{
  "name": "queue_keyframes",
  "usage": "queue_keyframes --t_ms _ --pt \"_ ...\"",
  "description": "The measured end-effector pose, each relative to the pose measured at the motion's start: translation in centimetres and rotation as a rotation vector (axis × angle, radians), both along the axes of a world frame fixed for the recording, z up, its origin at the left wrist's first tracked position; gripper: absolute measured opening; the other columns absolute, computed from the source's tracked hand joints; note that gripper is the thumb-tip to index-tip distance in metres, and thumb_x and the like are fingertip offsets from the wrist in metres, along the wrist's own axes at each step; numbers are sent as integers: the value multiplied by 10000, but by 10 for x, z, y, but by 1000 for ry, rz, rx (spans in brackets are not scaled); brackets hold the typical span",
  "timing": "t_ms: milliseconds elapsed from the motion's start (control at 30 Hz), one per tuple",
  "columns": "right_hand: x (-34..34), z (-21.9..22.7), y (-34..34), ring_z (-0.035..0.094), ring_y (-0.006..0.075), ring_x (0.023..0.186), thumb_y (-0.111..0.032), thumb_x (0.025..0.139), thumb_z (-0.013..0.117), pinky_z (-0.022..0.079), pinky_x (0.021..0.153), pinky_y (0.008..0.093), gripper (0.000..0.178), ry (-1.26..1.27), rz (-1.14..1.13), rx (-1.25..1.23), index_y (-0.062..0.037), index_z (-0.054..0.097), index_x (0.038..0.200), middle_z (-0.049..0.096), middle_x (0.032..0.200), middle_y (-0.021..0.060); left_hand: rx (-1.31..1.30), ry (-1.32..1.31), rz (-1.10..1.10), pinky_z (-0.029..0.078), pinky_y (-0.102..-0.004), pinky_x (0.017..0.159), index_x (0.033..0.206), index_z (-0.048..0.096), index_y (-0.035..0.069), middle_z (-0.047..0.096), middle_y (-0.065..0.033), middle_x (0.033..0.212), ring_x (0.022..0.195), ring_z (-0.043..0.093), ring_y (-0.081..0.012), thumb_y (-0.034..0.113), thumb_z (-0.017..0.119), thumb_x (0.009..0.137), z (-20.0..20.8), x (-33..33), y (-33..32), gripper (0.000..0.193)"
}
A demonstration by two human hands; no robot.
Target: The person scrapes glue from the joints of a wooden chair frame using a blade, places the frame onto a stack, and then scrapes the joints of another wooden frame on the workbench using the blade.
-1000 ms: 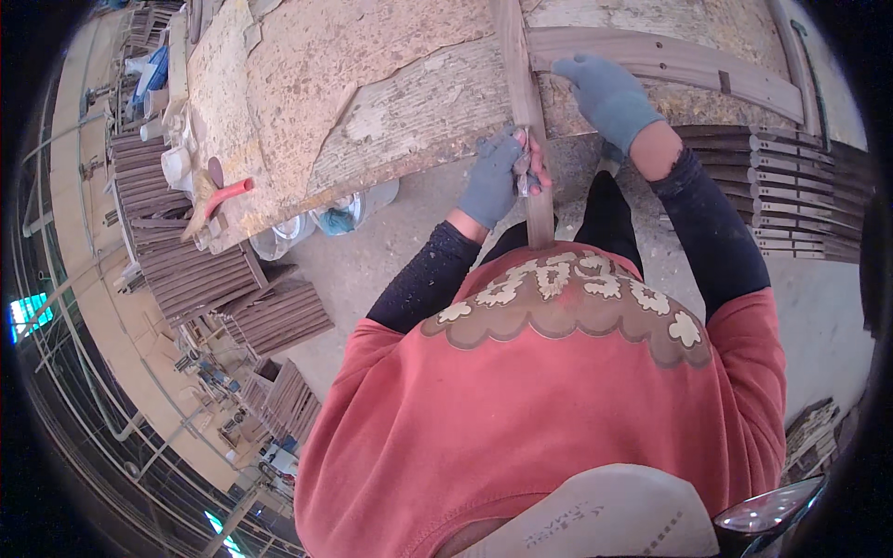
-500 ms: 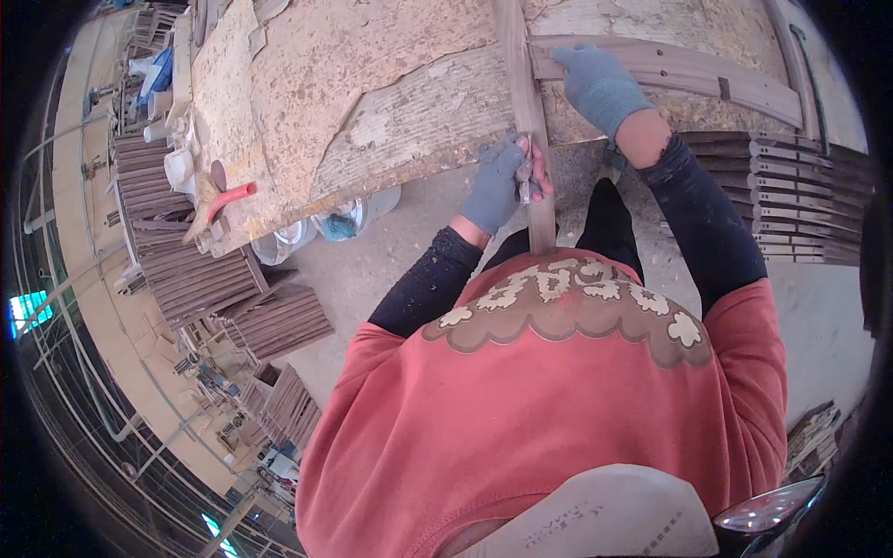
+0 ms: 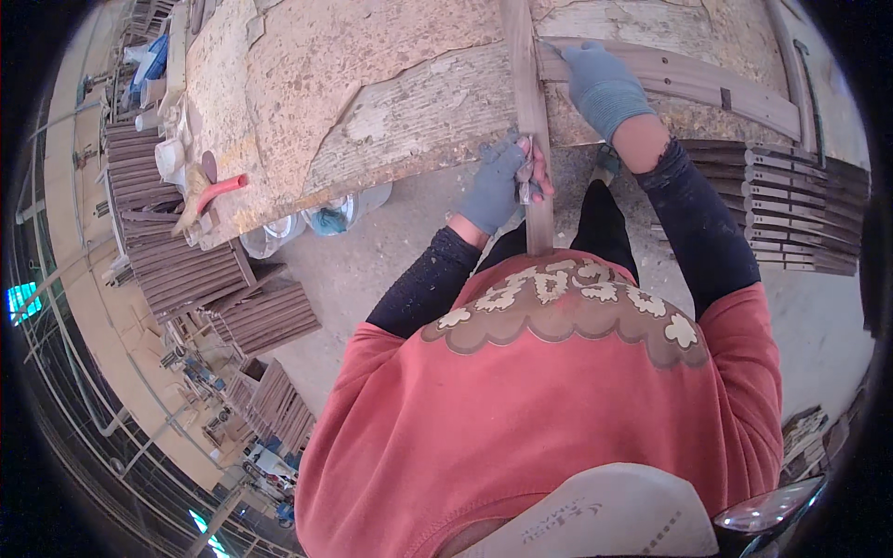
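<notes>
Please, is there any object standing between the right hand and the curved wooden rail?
Nothing visible does: the gloved right hand appears to rest on the curved wooden rail, at its left end beside the straight wooden bar.

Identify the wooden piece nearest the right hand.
The curved brown wooden rail with dark holes, overlapped by the gray-gloved right hand; the straight brown wooden bar is at the left hand.

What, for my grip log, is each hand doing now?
Left grey-gloved hand: closed on a small, indistinct shiny item at the straight brown wooden bar.
Right grey-gloved hand: on curved brown wooden rail; grip unclear.
</notes>
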State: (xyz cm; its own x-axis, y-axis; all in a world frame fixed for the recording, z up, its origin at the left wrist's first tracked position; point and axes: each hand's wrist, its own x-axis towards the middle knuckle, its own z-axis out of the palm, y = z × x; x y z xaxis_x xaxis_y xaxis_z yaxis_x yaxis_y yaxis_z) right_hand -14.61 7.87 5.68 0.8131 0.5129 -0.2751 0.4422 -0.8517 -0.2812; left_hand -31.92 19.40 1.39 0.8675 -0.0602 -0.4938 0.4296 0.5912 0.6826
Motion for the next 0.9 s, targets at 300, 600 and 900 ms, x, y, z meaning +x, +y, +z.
queue_keyframes --t_ms 300,600,900 --pt "-7 8 7 603 355 913 15 757 555 505 762 421 304 -60 142 -15 -40 553 1056 557 1041 185 11 11 20 466 -253 446 877 516 67 543 -54 668 591 612 -208 394 462 920 2 1 -2 334" --pt "-29 5 -7 589 389 900 -2 781 507 495 763 425 279 30 161 58 -55 572 1048 556 1004 200 4 29 32 473 -252 444 873 517 70 548 -58 682 589 612 -205 395 464 919 -1 -1 -1 332" --pt "17 -21 -11 570 390 920 -24 798 480 477 789 421 264 15 146 165 -73 599 1028 573 1013 209 -7 39 24 469 -258 448 878 527 68 540 -59 656 588 608 -211 387 466 922 1 2 -4 328"
